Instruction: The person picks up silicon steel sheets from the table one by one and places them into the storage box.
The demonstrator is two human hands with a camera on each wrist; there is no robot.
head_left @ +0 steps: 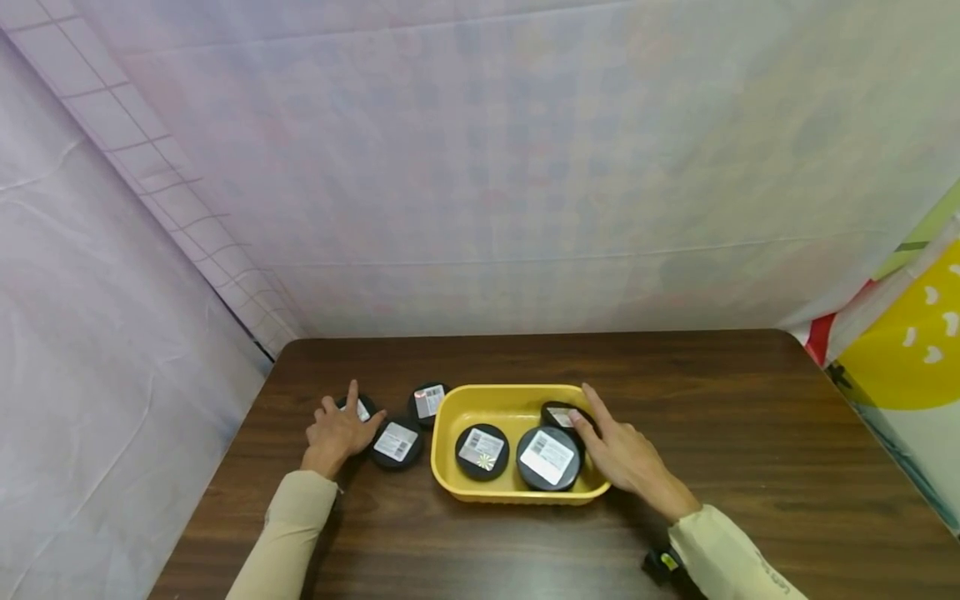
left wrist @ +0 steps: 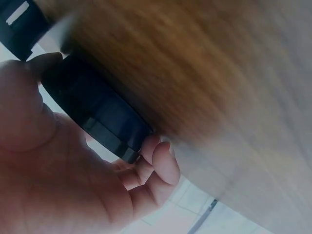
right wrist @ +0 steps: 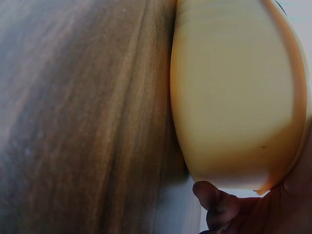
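My left hand [head_left: 335, 432] grips a round flat black container [head_left: 363, 409] with a white label, on the table's left part. In the left wrist view the thumb and fingers hold opposite edges of this black container [left wrist: 97, 107]. Beside that hand lies a second black container [head_left: 397, 443]; a third black container [head_left: 428, 403] lies by the yellow basket [head_left: 487, 398]. My right hand [head_left: 626, 454] holds the basket's right rim, thumb inside, fingers outside. Within are a black container [head_left: 482, 452], a larger-looking one [head_left: 549, 459] and one [head_left: 561, 416] partly hidden near the thumb.
The brown wooden table [head_left: 750, 433] extends to the right of the basket. A small black object with a yellow-green patch [head_left: 663, 564] is near the right sleeve. A pale patterned cloth [head_left: 487, 208] hangs behind the table, and another white cloth [head_left: 97, 375] hangs at the left.
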